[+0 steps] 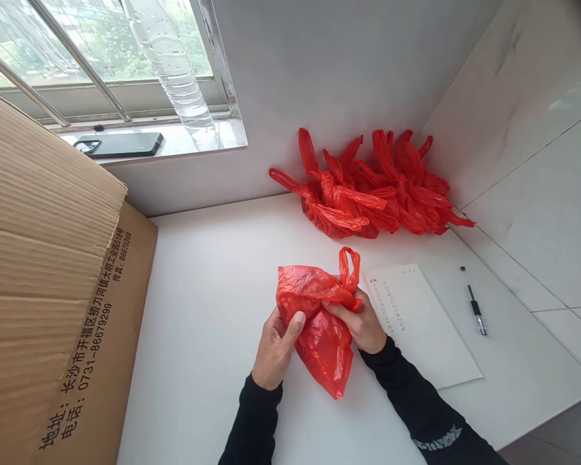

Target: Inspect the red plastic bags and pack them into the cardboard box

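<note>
A shiny red plastic bag (pixel 322 336) hangs between my two hands above the white table. My left hand (pixel 277 349) grips its left side, thumb pressed on the front. On the other side my right hand (pixel 363 321) pinches the upper right part, just under a handle loop that sticks up. The bag's lower end tapers to a corner pointing down. What it contains, if anything, I cannot make out. Behind it, several knotted red plastic bags (pixel 348 200) lie in a heap against the wall.
A large cardboard box (pixel 68 271) stands at the left. Right of my hands lie a sheet of paper with writing (pixel 430 329), a pen (pixel 477 311) and its small black cap (pixel 462 268). On the windowsill are a phone (pixel 121 144) and a clear bottle (pixel 174 77).
</note>
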Motion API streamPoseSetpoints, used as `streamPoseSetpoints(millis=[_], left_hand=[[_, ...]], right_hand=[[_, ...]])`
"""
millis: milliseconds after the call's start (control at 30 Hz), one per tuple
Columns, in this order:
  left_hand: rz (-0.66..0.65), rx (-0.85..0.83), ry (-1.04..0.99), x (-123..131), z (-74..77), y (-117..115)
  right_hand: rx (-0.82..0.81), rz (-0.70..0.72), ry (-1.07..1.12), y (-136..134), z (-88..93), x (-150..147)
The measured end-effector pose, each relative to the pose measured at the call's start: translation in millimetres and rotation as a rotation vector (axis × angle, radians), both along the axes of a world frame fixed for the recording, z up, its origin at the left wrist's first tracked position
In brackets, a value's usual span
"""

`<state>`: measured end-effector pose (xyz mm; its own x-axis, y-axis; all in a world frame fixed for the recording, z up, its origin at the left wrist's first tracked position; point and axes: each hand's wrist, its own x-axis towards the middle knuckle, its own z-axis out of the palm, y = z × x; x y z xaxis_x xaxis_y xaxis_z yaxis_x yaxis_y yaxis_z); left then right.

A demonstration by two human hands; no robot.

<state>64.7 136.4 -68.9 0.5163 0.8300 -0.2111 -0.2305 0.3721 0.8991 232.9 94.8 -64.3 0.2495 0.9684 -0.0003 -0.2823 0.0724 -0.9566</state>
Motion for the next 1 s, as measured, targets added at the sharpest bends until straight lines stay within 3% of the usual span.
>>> streamPoseSetpoints(millis=[300,567,733,867,1000], left_hand=[[0.039,-0.144,-0.081,-1.9,8.8,-1.4],[0.128,-0.029,-0.057,-2.0,0.8,-1.4],[0.194,-0.042,-0.041,-2.9,-3.3,5.2],[0.206,-0.094,-0.066,-3.9,15.0,-4.3],[0.267,-0.131,-0.056,-6.7,45.5,-37.1]], right_hand=[[0.009,0.016,-0.066,2.7,-4.4,1.2],[0.027,0.119,-0.03,4.4,4.3,0.1],[0.025,0.172,-0.055,9.0,10.1,-6.4],[0.016,0.155,-0.105,0.3,25.4,-10.8],[0.02,0.148,-0.095,-30.4,48.1,-9.2]])
